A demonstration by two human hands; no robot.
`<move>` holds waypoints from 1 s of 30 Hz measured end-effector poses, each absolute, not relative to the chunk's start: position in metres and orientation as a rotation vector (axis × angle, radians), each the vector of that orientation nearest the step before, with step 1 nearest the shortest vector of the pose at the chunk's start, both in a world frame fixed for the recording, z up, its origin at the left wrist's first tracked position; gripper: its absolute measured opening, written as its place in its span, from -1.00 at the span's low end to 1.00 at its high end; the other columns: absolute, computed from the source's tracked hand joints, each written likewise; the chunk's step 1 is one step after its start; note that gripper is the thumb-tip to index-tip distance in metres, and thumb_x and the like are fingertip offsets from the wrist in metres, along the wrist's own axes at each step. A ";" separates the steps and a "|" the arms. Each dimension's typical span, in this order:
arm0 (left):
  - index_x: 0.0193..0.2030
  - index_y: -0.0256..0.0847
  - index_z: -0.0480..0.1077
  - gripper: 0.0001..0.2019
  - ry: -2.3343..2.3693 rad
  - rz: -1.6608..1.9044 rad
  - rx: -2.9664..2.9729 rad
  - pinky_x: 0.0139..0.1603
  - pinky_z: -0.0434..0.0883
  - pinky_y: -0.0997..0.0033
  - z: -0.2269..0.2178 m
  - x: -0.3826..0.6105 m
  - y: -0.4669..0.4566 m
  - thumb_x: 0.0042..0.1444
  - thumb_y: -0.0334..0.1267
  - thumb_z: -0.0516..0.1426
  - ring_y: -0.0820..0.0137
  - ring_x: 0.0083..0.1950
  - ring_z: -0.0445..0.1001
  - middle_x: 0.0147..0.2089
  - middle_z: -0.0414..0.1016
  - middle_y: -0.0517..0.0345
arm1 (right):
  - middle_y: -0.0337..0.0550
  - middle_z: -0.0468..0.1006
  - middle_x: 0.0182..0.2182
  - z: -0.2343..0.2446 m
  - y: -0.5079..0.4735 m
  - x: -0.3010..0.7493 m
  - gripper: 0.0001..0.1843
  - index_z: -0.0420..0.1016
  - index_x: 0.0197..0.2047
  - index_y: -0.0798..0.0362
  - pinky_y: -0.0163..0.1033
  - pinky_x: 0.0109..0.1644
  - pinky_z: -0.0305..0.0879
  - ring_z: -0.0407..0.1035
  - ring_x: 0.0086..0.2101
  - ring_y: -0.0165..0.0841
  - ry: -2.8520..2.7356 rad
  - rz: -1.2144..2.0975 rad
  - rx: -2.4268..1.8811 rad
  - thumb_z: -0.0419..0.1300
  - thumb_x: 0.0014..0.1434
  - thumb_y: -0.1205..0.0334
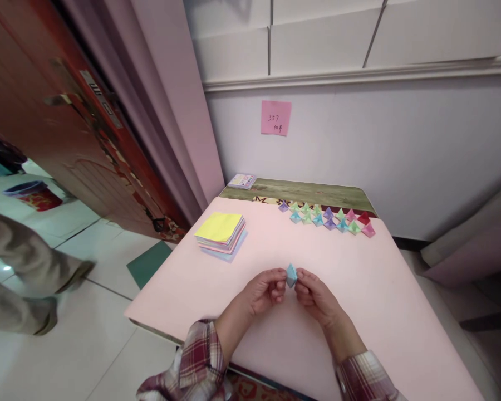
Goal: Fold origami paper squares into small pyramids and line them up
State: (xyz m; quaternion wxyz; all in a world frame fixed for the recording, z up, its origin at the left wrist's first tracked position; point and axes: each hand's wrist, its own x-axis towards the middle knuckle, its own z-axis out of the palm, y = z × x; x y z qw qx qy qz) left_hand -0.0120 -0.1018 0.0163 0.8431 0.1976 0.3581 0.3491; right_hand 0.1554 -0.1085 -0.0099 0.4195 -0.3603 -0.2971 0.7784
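Note:
A small light-blue folded paper piece is pinched between both hands above the pink tabletop. My left hand grips its left side with curled fingers. My right hand grips its right side the same way. Both wrists show plaid sleeves. A stack of coloured paper squares, yellow on top, lies to the left of my hands. Several finished folded pieces in purple, green, blue, pink and red sit in rows at the far edge.
A small packet lies on a wooden surface behind the pink top. A pink note is stuck on the wall. Another person's legs stand on the tiled floor at left, beside a red door.

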 end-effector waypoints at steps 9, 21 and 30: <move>-0.31 -0.25 0.32 -0.70 0.847 0.676 0.672 -0.50 0.46 0.41 0.012 -0.015 -0.098 -0.08 -0.17 0.31 0.46 -0.57 0.45 -0.40 0.54 0.12 | -0.32 0.38 -0.61 -0.019 -0.106 0.151 -0.61 0.37 -0.45 0.06 -0.45 -0.63 -0.05 0.09 -0.65 -0.56 -0.795 1.811 -0.994 0.34 0.01 -0.08; -0.21 -0.25 0.32 -0.64 1.055 0.937 1.060 -0.47 0.37 0.47 0.006 -0.010 -0.099 -0.12 -0.21 0.32 0.48 -0.52 0.40 -0.51 0.43 0.26 | -0.24 0.50 -0.47 -0.020 -0.106 0.150 -0.58 0.47 -0.15 0.02 -0.33 -0.40 0.24 0.33 -0.46 -0.40 -1.062 1.508 -1.097 0.36 0.00 -0.05; -0.25 -0.27 0.39 -0.68 1.078 0.901 1.116 -0.45 0.35 0.47 0.006 -0.005 -0.102 -0.12 -0.18 0.31 0.48 -0.50 0.41 -0.46 0.45 0.22 | -0.27 0.43 -0.54 -0.024 -0.105 0.153 -0.71 0.50 -0.42 0.06 -0.34 -0.42 0.16 0.22 -0.50 -0.45 -1.061 1.370 -1.148 0.33 0.04 0.00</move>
